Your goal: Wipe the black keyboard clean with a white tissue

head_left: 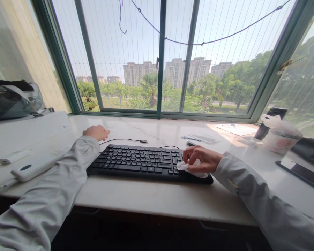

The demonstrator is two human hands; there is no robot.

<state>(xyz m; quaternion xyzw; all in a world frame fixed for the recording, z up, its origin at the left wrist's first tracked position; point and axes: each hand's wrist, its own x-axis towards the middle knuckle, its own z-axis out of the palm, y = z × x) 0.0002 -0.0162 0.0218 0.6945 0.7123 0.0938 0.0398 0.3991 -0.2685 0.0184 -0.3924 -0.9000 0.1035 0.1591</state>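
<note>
A black keyboard (136,159) lies flat on the white marbled counter. My right hand (202,159) is over its number pad, fingers pinching a crumpled white tissue (183,166) that touches the keys. Part of the tissue is hidden under the palm. Beyond the keyboard's left end, my left hand (96,132) rests on the counter with its fingers curled in; nothing shows in it. Close by, a black cable with a USB plug (143,141) runs along behind the keyboard.
A white printer-like machine (42,136) stands left, a dark clear-sided bag (14,99) on top. Thin plastic-wrapped sticks (199,138) lie behind the keyboard. At right are a bagged tub (281,137), a paper sheet (235,129) and a phone (303,172). Windows (159,87) border the back.
</note>
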